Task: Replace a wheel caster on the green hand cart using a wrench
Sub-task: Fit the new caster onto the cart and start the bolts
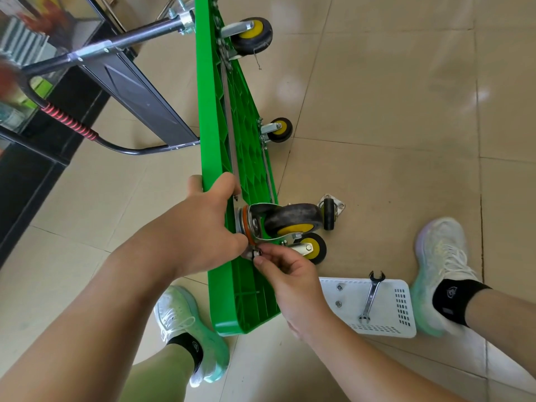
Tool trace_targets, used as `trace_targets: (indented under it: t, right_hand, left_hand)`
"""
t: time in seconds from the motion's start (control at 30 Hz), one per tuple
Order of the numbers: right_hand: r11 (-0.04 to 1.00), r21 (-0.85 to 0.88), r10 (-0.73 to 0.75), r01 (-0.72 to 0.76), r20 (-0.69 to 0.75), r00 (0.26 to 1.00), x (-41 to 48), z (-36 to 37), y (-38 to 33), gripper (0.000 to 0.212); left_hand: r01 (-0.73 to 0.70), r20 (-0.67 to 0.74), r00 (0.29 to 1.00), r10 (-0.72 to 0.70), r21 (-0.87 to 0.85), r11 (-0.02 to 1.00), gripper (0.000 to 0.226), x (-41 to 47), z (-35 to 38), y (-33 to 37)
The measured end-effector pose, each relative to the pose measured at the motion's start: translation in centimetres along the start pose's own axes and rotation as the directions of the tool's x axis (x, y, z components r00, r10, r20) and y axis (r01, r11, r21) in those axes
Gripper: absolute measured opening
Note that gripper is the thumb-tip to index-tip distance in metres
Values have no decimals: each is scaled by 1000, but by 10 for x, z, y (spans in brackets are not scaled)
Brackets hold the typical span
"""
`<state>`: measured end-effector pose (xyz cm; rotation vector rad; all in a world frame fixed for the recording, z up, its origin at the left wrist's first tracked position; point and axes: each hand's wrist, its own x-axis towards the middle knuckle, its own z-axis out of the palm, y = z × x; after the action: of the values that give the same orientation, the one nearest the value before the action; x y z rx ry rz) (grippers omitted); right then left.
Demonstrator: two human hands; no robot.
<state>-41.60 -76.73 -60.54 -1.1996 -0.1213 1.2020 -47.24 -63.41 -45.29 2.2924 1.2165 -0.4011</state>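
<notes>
The left hand (203, 224) is curling round the green hand cart (246, 300) deck beside the caster (290, 220), probably heavy and rigid. The right hand (287, 274) is pinching a small, easily dropped nut (257, 253) at its plate. The wrench (372, 297) is lying at four o'clock.

Right hand (285, 269) pinches a nut (257, 252) at the caster (278, 223).
</notes>
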Motion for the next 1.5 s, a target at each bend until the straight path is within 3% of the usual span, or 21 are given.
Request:
trace_targets:
  t: [0.2,0.43,0.63,0.7,0.83,1.1,1.3,1.4,1.5]
  right_hand:
    - [999,-27,47,-46,22,999,3,-3,-7,18]
    - [987,-163,5,-5,4,1000,6,-6,-5,8]
    - [998,34,50,-49,-20,999,3,3,-3,25]
    - [997,58,56,-54,-33,998,1,5,-4,22]
    - [999,-18,43,-43,-34,999,0,1,-5,7]
    - [986,-163,-23,14,-49,999,6,0,-1,9]
    - [995,-95,-22,16,-55,998,4,3,1,12]
    - [990,-142,-39,27,-83,996,3,4,0,2]
    - [969,-240,-86,63,-88,992,4,3,0,18]
  left_hand:
    - [5,-1,1000,-5,4,1000,52,1,0,0]
    - [-13,-17,1000,13,-1,1000,51,0,2,-1]
    - [-21,-26,999,21,-8,1000,50,0,2,-1]
    - [-22,-24,999,21,-7,1000,50,0,2,-1]
    - [-26,-25,999,26,-11,1000,52,-1,2,-2]
    - [-24,-33,999,24,-1,1000,52,-1,3,-4]
    - [-26,-34,999,26,2,1000,51,0,3,-4]
    - [-29,-32,999,29,-4,1000,51,0,3,-3]
    - [-35,-34,999,35,-6,999,52,0,4,-3]
